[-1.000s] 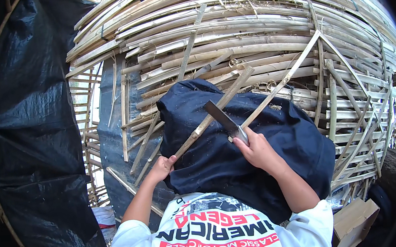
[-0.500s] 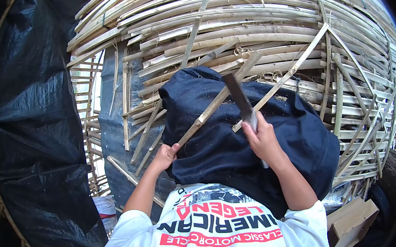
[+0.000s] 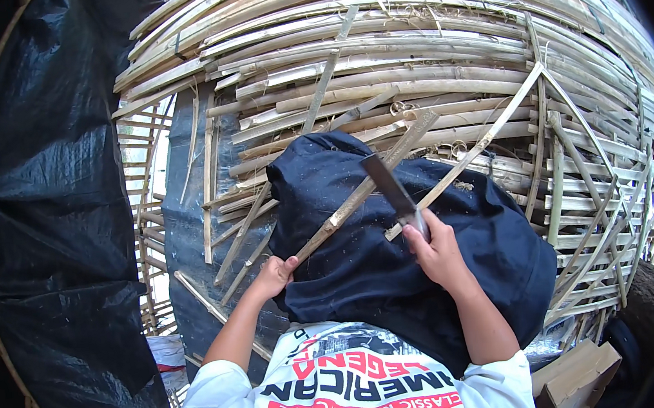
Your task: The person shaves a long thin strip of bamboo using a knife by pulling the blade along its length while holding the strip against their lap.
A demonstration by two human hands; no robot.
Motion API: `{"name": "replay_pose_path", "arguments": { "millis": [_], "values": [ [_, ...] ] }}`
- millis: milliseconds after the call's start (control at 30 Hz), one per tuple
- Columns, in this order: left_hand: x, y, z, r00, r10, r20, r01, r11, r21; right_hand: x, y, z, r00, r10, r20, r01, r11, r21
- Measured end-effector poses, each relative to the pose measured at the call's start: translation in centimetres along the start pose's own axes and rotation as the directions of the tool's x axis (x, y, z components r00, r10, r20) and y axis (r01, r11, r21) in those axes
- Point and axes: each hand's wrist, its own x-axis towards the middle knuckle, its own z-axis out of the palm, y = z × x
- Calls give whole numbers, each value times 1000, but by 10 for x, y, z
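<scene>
A bamboo strip (image 3: 334, 221) slants away from me across the dark cloth (image 3: 334, 274) over my lap, its near end gripped by my left hand (image 3: 276, 276). My right hand (image 3: 435, 249) is closed round the handle of a knife (image 3: 391, 186) with a broad dark blade. The blade points up and to the left, its tip close to the strip's right side; whether it touches I cannot tell. Just beyond my right hand, a thinner pale bamboo strip (image 3: 468, 157) has its near end on the cloth. Its far end meets another slat at an angle.
Long split bamboo slats (image 3: 407, 58) are stacked across the far side. Loose slats (image 3: 243, 235) lie on a grey sheet (image 3: 183, 226) at left, beside a hanging black plastic sheet (image 3: 58, 230). A cardboard box (image 3: 576, 380) stands at the lower right, near a bamboo lattice (image 3: 592, 218).
The knife blade has tilted further left and lower, toward the strip in my left hand. My view has shifted a little, so the scene sits slightly lower. Both grips are unchanged.
</scene>
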Motion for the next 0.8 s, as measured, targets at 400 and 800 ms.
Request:
{"name": "replay_pose_path", "arguments": {
  "millis": [400,800],
  "values": [
    [4,-2,1,1000,-26,-13,26,1000,-5,-8,6,16,984,-139,115,170,928,-332],
    [0,0,2,999,8,-42,-8,1000,-9,-2,2,6,996,59,68,-58,998,-17]
  ]
}}
